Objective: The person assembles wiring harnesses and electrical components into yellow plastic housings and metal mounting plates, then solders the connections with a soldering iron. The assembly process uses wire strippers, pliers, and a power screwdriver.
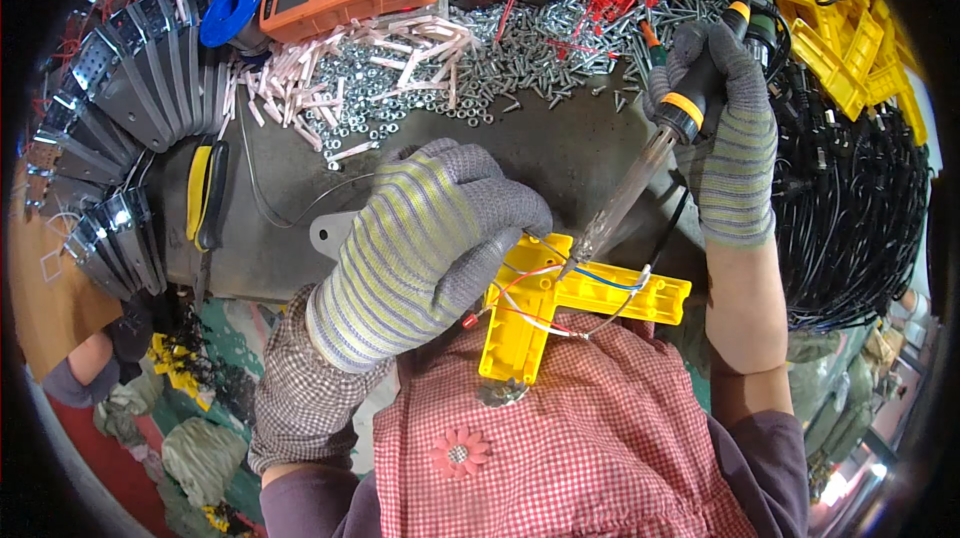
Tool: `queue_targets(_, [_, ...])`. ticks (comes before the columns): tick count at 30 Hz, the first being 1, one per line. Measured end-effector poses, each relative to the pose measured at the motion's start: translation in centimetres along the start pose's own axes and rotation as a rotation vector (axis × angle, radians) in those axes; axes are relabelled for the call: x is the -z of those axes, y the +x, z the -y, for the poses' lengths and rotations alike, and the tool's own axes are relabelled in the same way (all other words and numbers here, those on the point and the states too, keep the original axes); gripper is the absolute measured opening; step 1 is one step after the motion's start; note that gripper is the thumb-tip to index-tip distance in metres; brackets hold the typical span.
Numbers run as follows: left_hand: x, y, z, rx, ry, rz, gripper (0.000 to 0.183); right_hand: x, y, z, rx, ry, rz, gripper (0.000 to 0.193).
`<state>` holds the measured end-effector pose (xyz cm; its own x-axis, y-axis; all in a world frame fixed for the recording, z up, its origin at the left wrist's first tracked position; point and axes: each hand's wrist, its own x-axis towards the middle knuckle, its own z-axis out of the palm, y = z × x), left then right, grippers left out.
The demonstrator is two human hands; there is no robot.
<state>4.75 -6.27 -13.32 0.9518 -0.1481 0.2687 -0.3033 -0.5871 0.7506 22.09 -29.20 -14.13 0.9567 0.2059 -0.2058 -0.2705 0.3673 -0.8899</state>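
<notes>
Red-checked apron cloth (560, 438) lies nearest the camera; the yellow housing (514, 343) shows over its upper edge, hollow side up. Work looks partway along: coloured wires (605, 281) cross the housing, some seemingly already joined, while a red-ended lead (470, 321) sticks out past its left side and no cover is on. Left of the housing, the left hand (425, 238) bends over it; its fingertips are partly hidden, so what that grip pinches cannot be told. Upper right of it, the right hand (735, 103) closes its grip around a soldering iron (625, 188), tip at the housing's middle. Beyond the housing, screws (520, 73) cover the worktop (570, 143).
</notes>
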Motion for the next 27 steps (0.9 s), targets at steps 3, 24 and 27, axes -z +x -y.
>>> queue_targets(3, [0.0, 0.3, 0.1, -0.037, -0.003, 0.056, 0.011, 0.2, 0.0, -0.1, -0.001, 0.027, 0.014, 0.023])
queue_targets(24, [0.8, -3.4, -4.6, 0.143, 0.004, -0.119, 0.019, 2.8, -3.0, 4.7, 0.139, 0.015, -0.03, 0.028])
queue_targets(27, [0.5, -3.0, -4.9, 0.103, 0.098, -0.046, 0.022, 2.6, -3.0, 3.6, 0.004, 0.247, 0.047, 0.03])
